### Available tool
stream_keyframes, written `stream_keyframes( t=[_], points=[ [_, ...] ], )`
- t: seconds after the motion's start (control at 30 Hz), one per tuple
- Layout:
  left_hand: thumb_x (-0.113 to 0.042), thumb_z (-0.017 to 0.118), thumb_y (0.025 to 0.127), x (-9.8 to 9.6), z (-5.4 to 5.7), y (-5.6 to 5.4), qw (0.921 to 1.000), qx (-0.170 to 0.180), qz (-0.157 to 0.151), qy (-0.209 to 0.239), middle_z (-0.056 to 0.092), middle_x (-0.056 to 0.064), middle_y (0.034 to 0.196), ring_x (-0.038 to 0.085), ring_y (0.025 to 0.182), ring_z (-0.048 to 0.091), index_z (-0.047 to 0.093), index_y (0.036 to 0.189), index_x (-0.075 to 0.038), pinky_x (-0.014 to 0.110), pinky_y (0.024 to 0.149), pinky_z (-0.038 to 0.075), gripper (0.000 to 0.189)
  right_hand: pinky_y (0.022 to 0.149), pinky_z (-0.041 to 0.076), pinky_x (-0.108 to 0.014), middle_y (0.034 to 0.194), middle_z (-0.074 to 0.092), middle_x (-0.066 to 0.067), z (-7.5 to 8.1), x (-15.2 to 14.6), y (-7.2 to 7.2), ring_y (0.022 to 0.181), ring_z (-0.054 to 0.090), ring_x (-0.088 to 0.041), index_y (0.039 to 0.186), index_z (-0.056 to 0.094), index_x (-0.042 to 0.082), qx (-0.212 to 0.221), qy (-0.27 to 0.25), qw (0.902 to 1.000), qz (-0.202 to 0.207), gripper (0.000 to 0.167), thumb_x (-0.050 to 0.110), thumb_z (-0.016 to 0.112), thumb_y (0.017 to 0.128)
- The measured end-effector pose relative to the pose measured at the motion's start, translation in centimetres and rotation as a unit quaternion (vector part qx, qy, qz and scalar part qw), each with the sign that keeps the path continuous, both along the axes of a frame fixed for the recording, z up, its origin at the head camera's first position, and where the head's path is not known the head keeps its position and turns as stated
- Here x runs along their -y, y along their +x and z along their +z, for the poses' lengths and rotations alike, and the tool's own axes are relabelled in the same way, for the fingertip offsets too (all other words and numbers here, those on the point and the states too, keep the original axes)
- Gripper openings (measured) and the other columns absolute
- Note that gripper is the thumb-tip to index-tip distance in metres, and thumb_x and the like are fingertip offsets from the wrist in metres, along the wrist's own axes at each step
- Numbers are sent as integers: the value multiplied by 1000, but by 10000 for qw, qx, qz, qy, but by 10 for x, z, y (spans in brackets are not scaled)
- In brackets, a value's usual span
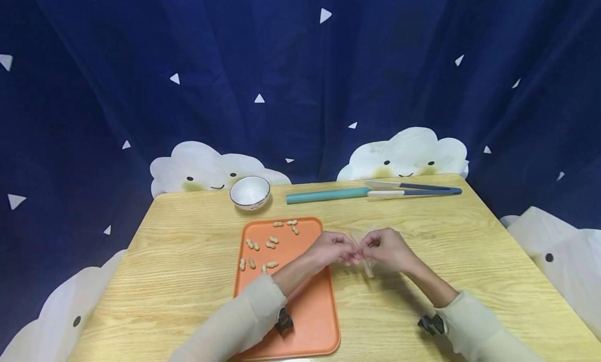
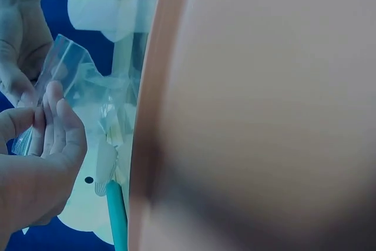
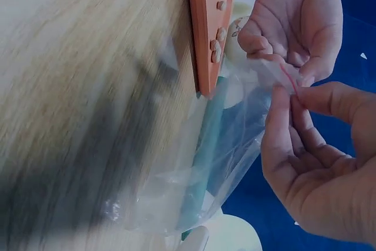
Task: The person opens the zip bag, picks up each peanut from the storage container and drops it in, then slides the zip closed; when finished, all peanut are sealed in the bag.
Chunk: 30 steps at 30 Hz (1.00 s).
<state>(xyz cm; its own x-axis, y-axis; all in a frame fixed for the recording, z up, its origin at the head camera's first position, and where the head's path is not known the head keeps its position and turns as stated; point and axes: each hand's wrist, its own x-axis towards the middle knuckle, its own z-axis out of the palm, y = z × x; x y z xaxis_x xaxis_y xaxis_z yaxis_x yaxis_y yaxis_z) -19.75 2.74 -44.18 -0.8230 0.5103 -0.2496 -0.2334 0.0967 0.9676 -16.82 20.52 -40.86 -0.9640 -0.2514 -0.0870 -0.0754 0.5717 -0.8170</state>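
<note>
A clear zip-lock bag (image 3: 235, 139) with a thin red line along its top hangs between my two hands, just above the table. My left hand (image 1: 334, 249) pinches the bag's top edge with thumb and fingers, over the right rim of the orange tray (image 1: 310, 315). From the other side my right hand (image 1: 387, 250) pinches the same edge, its fingertips close to the left ones. Nothing shows inside the bag. Several peanuts (image 1: 271, 244) in their shells lie scattered on the tray's far and left parts.
Behind the tray stands a white bowl (image 1: 250, 191) with a dark rim. To its right lies a teal stick (image 1: 327, 195), touching or close to blue-and-white tongs (image 1: 418, 191) near the table's back edge. A dark blue curtain (image 1: 300, 80) hangs behind the wooden table (image 1: 178, 247).
</note>
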Motion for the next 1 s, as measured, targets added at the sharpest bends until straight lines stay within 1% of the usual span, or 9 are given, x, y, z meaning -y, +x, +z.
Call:
stream_keyframes(
  t=[0.2, 0.3, 0.5, 0.57, 0.67, 0.77, 0.8, 0.9, 1.0],
  points=[
    [-3, 56, 87, -1, 0, -2, 9999, -97, -71, -61, 72, 9, 77, 11, 66, 67, 60, 74, -2, 26, 66, 56, 15, 58, 56, -35, 70, 67, -6, 0, 3, 0, 63, 64, -20, 81, 66, -1, -10, -5, 9998, -189, 7, 4, 61, 80],
    [-2, 54, 87, -1, 0, -2, 9999, -116, -31, -51, 72, 11, 78, 12, 66, 67, 58, 72, -4, 28, 67, 57, 16, 59, 57, -38, 69, 66, -7, 1, 4, 0, 59, 64, -19, 82, 64, -3, 41, -96, 9995, -313, 6, 2, 60, 80],
    [2, 57, 81, -2, 1, -1, 9991, -97, 389, 141, 72, 18, 78, 15, 63, 69, 62, 77, 2, 31, 65, 58, 7, 59, 57, -39, 68, 66, -9, 3, 4, 1, 56, 67, -21, 87, 61, -6, 181, -213, 9975, -651, 10, 2, 60, 80],
    [5, 58, 79, -1, 3, -1, 9985, -202, 480, 163, 71, 18, 74, 23, 63, 71, 59, 83, 2, 32, 61, 58, 5, 58, 57, -39, 68, 67, -8, 4, 4, 1, 56, 67, -21, 93, 58, -6, 214, -199, 9970, -720, 16, 2, 60, 79],
    [7, 59, 76, -1, 8, 0, 9968, -591, 530, 21, 69, 19, 68, 34, 63, 70, 53, 91, 1, 35, 57, 58, 18, 49, 53, -31, 65, 67, -6, 6, 3, 0, 52, 65, -18, 99, 54, -1, 156, 13, 9974, -703, 22, 3, 59, 78],
    [6, 58, 76, 0, 11, 1, 9932, -1078, 392, -221, 67, 24, 69, 41, 63, 68, 50, 93, -4, 31, 51, 55, 22, 43, 44, -22, 59, 65, -3, 7, 3, -1, 49, 61, -14, 94, 54, 3, 47, 258, 9980, -578, 19, 0, 57, 76],
    [6, 58, 77, 0, 12, 1, 9908, -1269, 338, -330, 67, 24, 69, 39, 60, 67, 52, 93, -4, 29, 48, 53, 20, 42, 41, -20, 58, 64, -2, 8, 3, -1, 48, 59, -13, 91, 56, 4, -21, 337, 9981, -510, 16, -1, 56, 76],
    [3, 56, 80, 1, 13, 2, 9809, -1823, 97, -665, 67, 21, 70, 34, 55, 65, 62, 88, -6, 20, 43, 43, 13, 42, 42, -20, 57, 63, -2, 11, 4, 0, 47, 56, -10, 83, 65, 4, -222, 544, 9978, -298, 13, -3, 56, 78],
    [0, 53, 83, 3, 15, 3, 9680, -2292, -118, -1015, 67, 14, 69, 30, 54, 65, 71, 84, -7, 17, 40, 37, 19, 44, 42, -21, 61, 66, -2, 15, 4, -1, 49, 54, -8, 83, 72, 5, -504, 904, 9946, -22, 16, -1, 56, 81]
  ],
)
